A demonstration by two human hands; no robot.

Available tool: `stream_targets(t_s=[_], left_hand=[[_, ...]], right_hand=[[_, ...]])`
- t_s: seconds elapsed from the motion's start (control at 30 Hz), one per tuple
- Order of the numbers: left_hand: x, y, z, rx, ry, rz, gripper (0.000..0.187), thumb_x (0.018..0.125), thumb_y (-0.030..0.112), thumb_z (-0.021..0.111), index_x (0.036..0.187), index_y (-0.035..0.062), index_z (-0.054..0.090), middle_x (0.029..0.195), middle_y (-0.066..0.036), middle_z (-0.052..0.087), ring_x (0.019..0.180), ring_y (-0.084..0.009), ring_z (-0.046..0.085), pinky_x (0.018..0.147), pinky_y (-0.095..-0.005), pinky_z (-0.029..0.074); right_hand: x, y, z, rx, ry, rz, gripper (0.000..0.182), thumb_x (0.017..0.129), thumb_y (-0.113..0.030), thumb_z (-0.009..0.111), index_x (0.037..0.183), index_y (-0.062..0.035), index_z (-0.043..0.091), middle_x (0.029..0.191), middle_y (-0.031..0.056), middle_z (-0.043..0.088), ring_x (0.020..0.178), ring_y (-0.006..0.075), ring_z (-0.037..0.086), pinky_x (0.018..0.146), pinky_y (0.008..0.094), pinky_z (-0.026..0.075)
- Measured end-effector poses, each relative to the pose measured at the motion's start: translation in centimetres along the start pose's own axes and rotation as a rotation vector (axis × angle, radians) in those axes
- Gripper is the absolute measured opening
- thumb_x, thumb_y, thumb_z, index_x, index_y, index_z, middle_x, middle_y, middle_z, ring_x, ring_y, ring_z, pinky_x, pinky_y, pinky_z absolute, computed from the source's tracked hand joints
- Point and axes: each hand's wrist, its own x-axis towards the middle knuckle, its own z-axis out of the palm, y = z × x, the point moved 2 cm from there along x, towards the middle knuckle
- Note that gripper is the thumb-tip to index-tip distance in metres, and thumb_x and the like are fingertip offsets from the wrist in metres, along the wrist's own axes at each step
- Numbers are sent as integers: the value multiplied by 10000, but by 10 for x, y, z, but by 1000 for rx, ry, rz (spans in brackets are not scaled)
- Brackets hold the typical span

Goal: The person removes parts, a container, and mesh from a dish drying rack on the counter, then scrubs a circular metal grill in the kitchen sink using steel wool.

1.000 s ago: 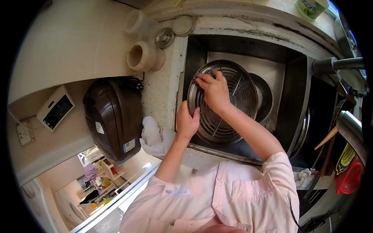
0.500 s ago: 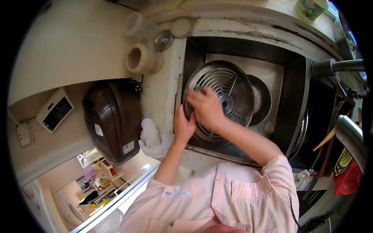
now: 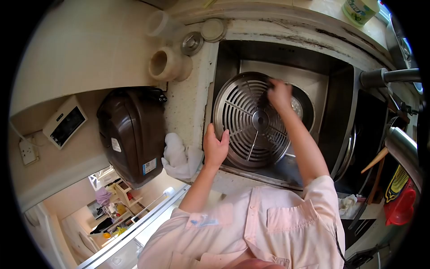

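A round slotted metal steamer tray (image 3: 251, 157) is tilted in the sink, over a metal bowl (image 3: 306, 110) that it partly covers. My left hand (image 3: 216, 147) is at its left rim, thumb on the inner side and fingers outside, with the rim between them. At the upper right rim is my right hand (image 3: 280, 95), fingers bent over the edge and somewhat blurred. A dark patch lies beside those fingers; whether it is shadow or an object I cannot make out.
The steel sink (image 3: 320, 130) has a faucet (image 3: 385, 78) on its right. Left of it are a brown appliance (image 3: 130, 134), a white cloth (image 3: 179, 157), a beige jar (image 3: 168, 65) and a metal lid (image 3: 191, 43). A red plastic item (image 3: 400, 208) hangs at the far right.
My right hand has moved from the tray's left side to its upper right rim. The tray's spokes lie at different angles, so it appears turned. My left hand stays at the left rim.
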Motion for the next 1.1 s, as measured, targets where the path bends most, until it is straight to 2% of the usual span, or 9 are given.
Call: stream_targets(t_s=[0.07, 0.27, 0.37, 0.43, 0.53, 0.73, 0.83, 0.87, 1.1], left_hand=[[0, 15, -4, -139, 5, -61, 216, 816, 51, 610, 989, -18, 499, 831, -145, 618, 715, -250, 592, 661, -348, 464], [49, 22, -7, -333, -145, -253, 236, 884, 117, 548, 1081, -3, 501, 811, -77, 601, 679, -125, 562, 601, -267, 451], [86, 2, -2, -259, -253, -346, 268, 922, 176, 491, 1123, -1, 492, 786, -75, 586, 651, -117, 554, 554, -261, 440], [95, 12, 6, -92, -282, -339, 275, 936, 200, 454, 1120, -1, 492, 779, -77, 583, 625, -118, 551, 529, -269, 434], [72, 9, -1, -149, -208, -293, 230, 936, 170, 423, 1080, 3, 488, 777, -79, 584, 573, -141, 549, 506, -276, 443], [27, -34, -4, -334, -122, -222, 195, 899, 88, 458, 1079, 13, 467, 836, -110, 600, 667, -207, 596, 548, -315, 477], [26, -42, 1, 3, -1, 390, 243, 855, 86, 512, 1081, 9, 466, 858, -139, 618, 676, -303, 608, 576, -373, 475], [24, -44, -1, -4, -38, 292, 271, 815, 94, 559, 1054, -2, 475, 834, -189, 619, 705, -411, 590, 604, -421, 463], [22, -33, -4, 111, -49, 226, 232, 794, 103, 618, 936, -25, 485, 733, -241, 578, 691, -436, 560, 563, -437, 435]], right_hand=[[-23, 30, -23, -58, -78, 192, 389, 721, -43, 526, 1097, -50, 628, 1118, 144, 595, 1046, 395, 485, 946, 435, 382], [-73, 124, 1, -523, -78, -272, 381, 762, -14, 557, 1138, -72, 581, 1209, 95, 505, 1085, 371, 456, 873, 413, 472], [-53, 106, -22, -461, -380, -136, 406, 744, 34, 545, 1140, -49, 571, 1224, 121, 489, 1102, 402, 448, 891, 447, 455], [-47, 98, -23, -476, -236, -11, 424, 700, 36, 578, 1116, -48, 578, 1115, 136, 541, 1063, 398, 468, 857, 440, 472], [-56, 45, -46, -299, 122, 83, 382, 656, 41, 589, 1028, -43, 605, 1019, 142, 579, 1012, 379, 492, 828, 422, 460], [-86, -84, -54, 381, 21, -425, 364, 680, 12, 591, 1034, -70, 606, 1074, 100, 586, 981, 342, 483, 843, 400, 406], [-103, -123, -25, 497, -112, -572, 332, 694, -49, 647, 1023, -73, 613, 1063, 77, 589, 977, 329, 479, 853, 430, 395], [-104, -129, -19, 413, -69, -590, 287, 703, -90, 673, 987, -77, 636, 1039, 63, 596, 972, 322, 479, 850, 431, 403], [-71, -124, 12, 304, 87, -488, 155, 735, -74, 656, 889, -60, 654, 965, 66, 616, 909, 325, 499, 788, 397, 431]])
